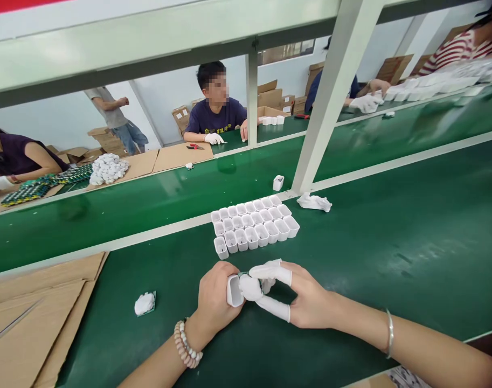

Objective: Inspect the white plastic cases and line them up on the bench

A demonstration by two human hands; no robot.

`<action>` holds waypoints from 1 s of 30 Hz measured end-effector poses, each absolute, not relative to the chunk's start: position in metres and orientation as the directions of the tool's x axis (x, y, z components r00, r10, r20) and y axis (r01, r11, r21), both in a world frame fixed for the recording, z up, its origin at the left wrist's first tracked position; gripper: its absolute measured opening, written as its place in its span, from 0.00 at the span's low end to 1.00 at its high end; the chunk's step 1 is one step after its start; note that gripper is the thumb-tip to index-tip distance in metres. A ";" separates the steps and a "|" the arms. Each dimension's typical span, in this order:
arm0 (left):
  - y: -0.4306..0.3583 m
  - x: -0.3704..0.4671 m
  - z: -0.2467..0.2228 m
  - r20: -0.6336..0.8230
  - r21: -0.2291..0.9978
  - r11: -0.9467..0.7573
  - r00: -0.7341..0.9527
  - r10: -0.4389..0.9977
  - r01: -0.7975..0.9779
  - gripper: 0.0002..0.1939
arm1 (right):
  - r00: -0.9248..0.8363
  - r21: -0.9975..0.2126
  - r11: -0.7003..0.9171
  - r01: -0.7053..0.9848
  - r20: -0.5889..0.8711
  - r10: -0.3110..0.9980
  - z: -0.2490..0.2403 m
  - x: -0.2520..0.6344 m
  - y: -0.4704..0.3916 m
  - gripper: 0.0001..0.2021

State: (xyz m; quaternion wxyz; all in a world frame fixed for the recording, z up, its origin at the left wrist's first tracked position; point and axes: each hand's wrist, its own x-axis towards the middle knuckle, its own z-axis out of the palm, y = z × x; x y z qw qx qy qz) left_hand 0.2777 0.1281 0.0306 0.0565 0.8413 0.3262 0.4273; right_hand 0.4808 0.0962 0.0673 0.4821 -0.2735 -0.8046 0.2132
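Observation:
My left hand (218,288) is wrapped round a small white plastic case (235,291), its open mouth tilted toward me. White finger cots cover several fingers of my right hand (296,293), which pinches a small circuit board with a white lump (250,288) on it, right beside the mouth of the case. Whether the board touches the case I cannot tell. Another such board with a white lump (145,304) lies on the green bench to the left. Beyond my hands, rows of white open cases (251,237) stand close together.
Cardboard sheets (39,318) lie at the left. A metal post (326,91) rises behind the cases, with a crumpled white glove (314,202) at its foot. One white case (278,182) stands on the green conveyor belt (160,196). Co-workers sit across the belt.

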 end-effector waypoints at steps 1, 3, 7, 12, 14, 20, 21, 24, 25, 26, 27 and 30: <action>0.128 0.278 0.030 0.679 0.372 -0.774 0.419 0.603 0.512 0.10 | -0.391 -0.615 0.753 0.234 0.649 0.652 0.067 0.481 0.096 0.22; 0.127 0.278 0.030 0.681 0.359 -0.769 0.414 0.604 0.530 0.09 | -0.407 -0.628 0.741 0.237 0.628 0.663 0.066 0.480 0.095 0.22; 0.127 0.278 0.032 0.701 0.312 -0.777 0.420 0.577 0.546 0.07 | -0.415 -0.626 0.739 0.249 0.620 0.666 0.063 0.479 0.094 0.23; 0.127 0.279 0.033 0.703 0.287 -0.769 0.420 0.574 0.572 0.07 | -0.391 -0.603 0.748 0.279 0.640 0.662 0.059 0.478 0.095 0.24; 0.127 0.280 0.034 0.706 0.272 -0.767 0.421 0.569 0.581 0.07 | -0.389 -0.584 0.756 0.297 0.649 0.654 0.060 0.478 0.094 0.24; 0.126 0.280 0.035 0.708 0.257 -0.760 0.419 0.569 0.597 0.05 | -0.411 -0.548 0.760 0.350 0.639 0.650 0.060 0.476 0.092 0.25; 0.126 0.280 0.034 0.706 0.257 -0.756 0.417 0.572 0.602 0.05 | -0.410 -0.547 0.756 0.359 0.636 0.654 0.060 0.476 0.092 0.25; 0.126 0.280 0.034 0.706 0.258 -0.746 0.408 0.580 0.614 0.05 | -0.412 -0.513 0.768 0.384 0.649 0.639 0.058 0.476 0.092 0.25; 0.126 0.280 0.034 0.706 0.259 -0.744 0.405 0.581 0.616 0.05 | -0.412 -0.498 0.775 0.390 0.658 0.630 0.058 0.476 0.092 0.25; 0.126 0.280 0.034 0.706 0.261 -0.742 0.402 0.582 0.617 0.05 | -0.411 -0.487 0.779 0.396 0.664 0.624 0.057 0.476 0.092 0.25; 0.125 0.280 0.034 0.706 0.263 -0.740 0.399 0.585 0.618 0.05 | -0.413 -0.482 0.779 0.401 0.664 0.623 0.057 0.477 0.092 0.25; 0.125 0.281 0.033 0.705 0.263 -0.737 0.398 0.587 0.623 0.05 | -0.409 -0.468 0.777 0.421 0.667 0.623 0.056 0.477 0.091 0.25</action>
